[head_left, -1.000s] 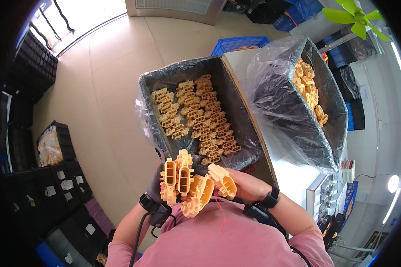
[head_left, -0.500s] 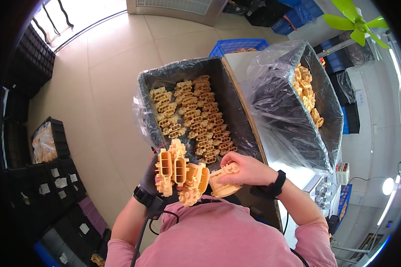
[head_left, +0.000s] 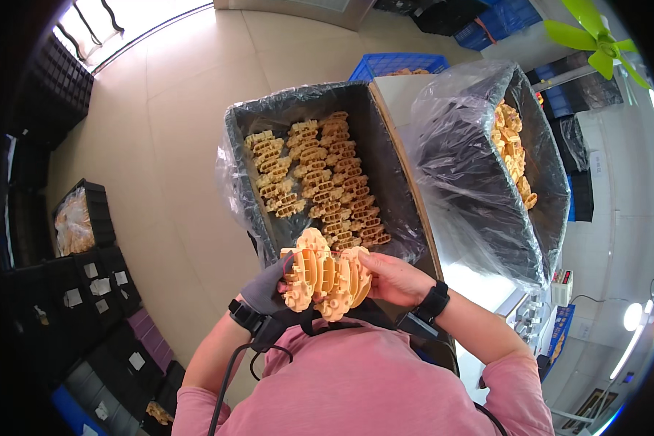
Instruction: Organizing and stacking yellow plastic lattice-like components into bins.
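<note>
In front of my chest is a bunch of pale-yellow moulded plastic parts (head_left: pixel 328 277) with oval slots, pressed side by side. My left hand (head_left: pixel 264 291), in a dark grey glove, grips the bunch from its left side. My bare right hand (head_left: pixel 400 280) has its fingers closed on the rightmost part, which lies against the others. Both hands are just over the near end of a black bin (head_left: pixel 382 156) lined with clear plastic. Inside it, similar parts (head_left: pixel 314 171) stand in several long rows. My fingertips behind the bunch are hidden.
A second plastic-lined bin (head_left: pixel 479 196) holding jumbled yellow parts (head_left: pixel 512 149) stands tilted at the right. Behind sits a blue basket (head_left: pixel 400 64). Dark crates (head_left: pixel 83 291) line the left side, and a green fan (head_left: pixel 603 45) is at upper right. A cable hangs by my left wrist.
My right hand has brought its single part leftward against the bunch in my left hand. The bunch has shifted right and turned, closing the gap between them.
</note>
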Demonstrator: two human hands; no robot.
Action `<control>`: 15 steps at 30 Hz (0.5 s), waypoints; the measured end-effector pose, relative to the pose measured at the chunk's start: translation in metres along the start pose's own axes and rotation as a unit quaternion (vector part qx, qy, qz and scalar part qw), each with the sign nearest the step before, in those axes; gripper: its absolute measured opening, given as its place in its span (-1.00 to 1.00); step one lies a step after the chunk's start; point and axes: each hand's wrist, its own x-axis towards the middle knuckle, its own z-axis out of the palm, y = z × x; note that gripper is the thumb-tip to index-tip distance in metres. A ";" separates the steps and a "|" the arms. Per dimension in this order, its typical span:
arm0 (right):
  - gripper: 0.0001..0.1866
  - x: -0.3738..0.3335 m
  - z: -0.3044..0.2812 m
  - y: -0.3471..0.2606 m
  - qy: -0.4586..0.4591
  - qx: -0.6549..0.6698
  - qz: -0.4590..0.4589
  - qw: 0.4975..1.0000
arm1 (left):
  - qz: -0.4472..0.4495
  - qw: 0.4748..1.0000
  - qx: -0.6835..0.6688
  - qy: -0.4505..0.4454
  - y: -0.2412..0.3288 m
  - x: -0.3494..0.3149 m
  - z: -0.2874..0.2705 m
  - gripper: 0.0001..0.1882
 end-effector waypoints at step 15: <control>-0.06 0.047 -0.074 0.029 0.000 -0.116 -0.003 0.993 | 0.053 0.957 0.277 0.072 -0.005 0.039 0.000 -0.42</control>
